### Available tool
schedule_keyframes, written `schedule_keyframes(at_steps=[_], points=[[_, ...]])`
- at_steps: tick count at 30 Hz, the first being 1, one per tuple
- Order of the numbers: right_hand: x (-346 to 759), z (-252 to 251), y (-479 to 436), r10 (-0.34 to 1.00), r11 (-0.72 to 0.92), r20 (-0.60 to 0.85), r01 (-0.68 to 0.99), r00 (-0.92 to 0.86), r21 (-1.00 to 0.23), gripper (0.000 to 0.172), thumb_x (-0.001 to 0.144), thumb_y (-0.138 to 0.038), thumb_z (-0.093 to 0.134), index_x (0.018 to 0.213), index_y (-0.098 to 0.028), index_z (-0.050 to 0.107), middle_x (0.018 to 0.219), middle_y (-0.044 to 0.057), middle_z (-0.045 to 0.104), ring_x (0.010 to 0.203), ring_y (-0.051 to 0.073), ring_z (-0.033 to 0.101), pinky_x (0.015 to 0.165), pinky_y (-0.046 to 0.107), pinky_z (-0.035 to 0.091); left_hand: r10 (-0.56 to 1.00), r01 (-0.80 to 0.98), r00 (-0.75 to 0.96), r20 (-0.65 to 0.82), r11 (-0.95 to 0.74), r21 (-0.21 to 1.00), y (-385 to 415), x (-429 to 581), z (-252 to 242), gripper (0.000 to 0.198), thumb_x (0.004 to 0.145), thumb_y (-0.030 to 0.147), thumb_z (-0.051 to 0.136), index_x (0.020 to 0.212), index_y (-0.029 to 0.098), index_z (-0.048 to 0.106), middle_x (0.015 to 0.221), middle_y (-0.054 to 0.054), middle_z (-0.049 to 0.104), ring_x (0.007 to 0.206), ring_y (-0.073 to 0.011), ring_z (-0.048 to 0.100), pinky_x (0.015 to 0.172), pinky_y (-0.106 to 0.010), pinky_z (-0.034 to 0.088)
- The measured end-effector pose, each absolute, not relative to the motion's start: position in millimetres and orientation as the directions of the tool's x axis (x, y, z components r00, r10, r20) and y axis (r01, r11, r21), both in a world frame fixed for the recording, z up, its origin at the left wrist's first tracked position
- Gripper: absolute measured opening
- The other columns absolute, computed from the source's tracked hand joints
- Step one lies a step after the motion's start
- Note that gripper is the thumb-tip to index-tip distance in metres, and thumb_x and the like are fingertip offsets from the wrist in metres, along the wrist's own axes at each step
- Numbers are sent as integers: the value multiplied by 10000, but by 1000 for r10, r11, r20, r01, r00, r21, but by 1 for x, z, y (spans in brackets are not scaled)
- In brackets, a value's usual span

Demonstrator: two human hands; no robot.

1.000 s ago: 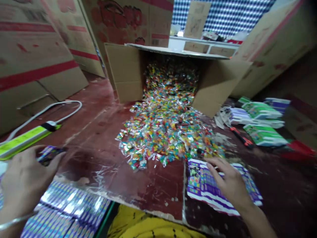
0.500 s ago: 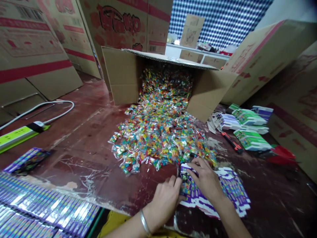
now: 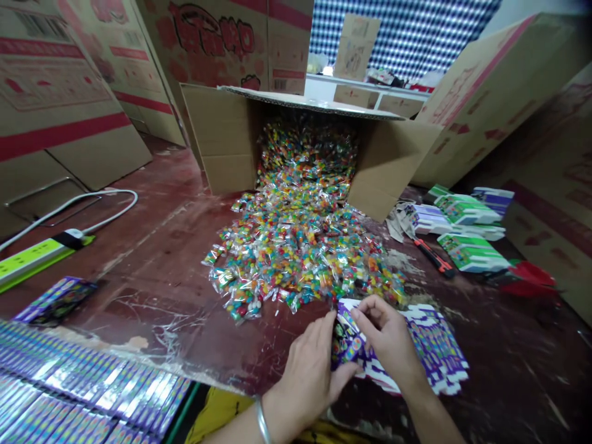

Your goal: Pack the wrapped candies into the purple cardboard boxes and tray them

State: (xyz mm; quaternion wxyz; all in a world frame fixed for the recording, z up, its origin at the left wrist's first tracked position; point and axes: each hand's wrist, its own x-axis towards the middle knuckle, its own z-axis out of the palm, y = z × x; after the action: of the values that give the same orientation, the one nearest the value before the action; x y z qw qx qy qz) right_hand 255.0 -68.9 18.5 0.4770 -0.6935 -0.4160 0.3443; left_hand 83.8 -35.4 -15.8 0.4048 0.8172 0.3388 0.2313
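Note:
Purple printed cartons (image 3: pixel 435 348) lie flat and overlapping at the table's lower right. My left hand (image 3: pixel 312 370), below a silver bangle, is closed on the left edge of one purple carton (image 3: pixel 346 339), its thumb along the bottom. On that carton's upper right, my right hand (image 3: pixel 386 333) pinches the edge between thumb and curled fingers. Just beyond both hands spreads a heap of small clear packets of colourful candy (image 3: pixel 305 246), spilling from an open cardboard box (image 3: pixel 231 139) lying on its side.
Rows of purple packs (image 3: pixel 92 382) fill the lower left, near a loose pack (image 3: pixel 58 299) and a green power strip (image 3: pixel 37 256). Green and purple cartons (image 3: pixel 472 250), a red-black cutter (image 3: pixel 433 258) and a red item (image 3: pixel 530 280) lie right. Large cardboard boxes (image 3: pixel 504 92) stand around.
My left hand has opened its thumb out along the carton's lower edge. My right hand's fingers have curled and lifted at the top edge, and the carton looks tilted up.

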Motion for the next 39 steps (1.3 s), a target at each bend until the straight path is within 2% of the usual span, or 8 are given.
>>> schedule_keyframes(at_steps=[4,7,14,19,25,28,32,39], points=[[239,19,-75,965,-87,-27,222,259,-971,313,955,-450,518,1114,-203,623,685,-27,558,537,120,499,508,226,407,754,40,656,15,-54,998,-21,75,-1,646,803,289,738,1391,206,482,1327,-119,623,1204,-286,577,1065,-434,424],[234,20,-79,999,34,38,277,9,-960,410,943,-406,549,1315,-236,561,797,-5,609,648,134,552,592,234,432,640,-148,764,-87,304,941,-8,58,9,586,784,347,764,1316,188,578,1200,-101,687,1101,-282,626,957,-378,482],[236,52,-69,906,-160,-282,362,-315,-918,126,829,-243,678,944,-211,637,657,-39,655,583,127,596,560,212,420,394,-74,906,-158,513,855,-4,22,21,561,737,316,804,1264,196,652,1082,-78,707,1045,-277,628,956,-377,432],[238,63,-60,778,-284,-448,390,-440,-876,69,777,-210,706,839,-191,684,585,-34,653,495,117,579,492,195,404,437,-28,879,-190,446,895,-10,14,19,292,805,303,742,1056,154,744,929,-44,704,886,-215,616,808,-278,444],[210,38,-55,991,-136,-135,230,20,-964,290,807,-279,727,1084,-217,669,872,14,703,767,157,652,674,231,494,774,-160,581,-252,413,897,-16,15,2,310,876,350,663,1110,156,724,913,-56,688,844,-191,589,794,-278,469],[188,19,-57,994,-102,-88,234,70,-967,153,843,-311,689,926,-183,677,827,18,695,730,161,640,635,227,493,881,-194,408,-241,341,920,-19,21,-7,253,834,338,712,1017,167,747,923,-48,668,835,-175,581,735,-239,481],[170,2,-58,972,-76,-5,294,234,-953,271,899,-361,616,716,-163,639,637,-11,608,594,128,555,544,207,449,959,-199,183,-215,251,947,-22,28,-22,175,765,313,777,820,154,732,764,-8,645,702,-128,580,638,-188,478],[166,-15,-55,943,95,168,253,286,-963,374,898,-279,630,1265,-209,619,990,58,721,831,187,681,765,277,557,990,-111,139,-37,53,992,-26,16,-24,545,803,286,743,1320,281,572,1114,-56,718,946,-208,698,838,-276,556]])
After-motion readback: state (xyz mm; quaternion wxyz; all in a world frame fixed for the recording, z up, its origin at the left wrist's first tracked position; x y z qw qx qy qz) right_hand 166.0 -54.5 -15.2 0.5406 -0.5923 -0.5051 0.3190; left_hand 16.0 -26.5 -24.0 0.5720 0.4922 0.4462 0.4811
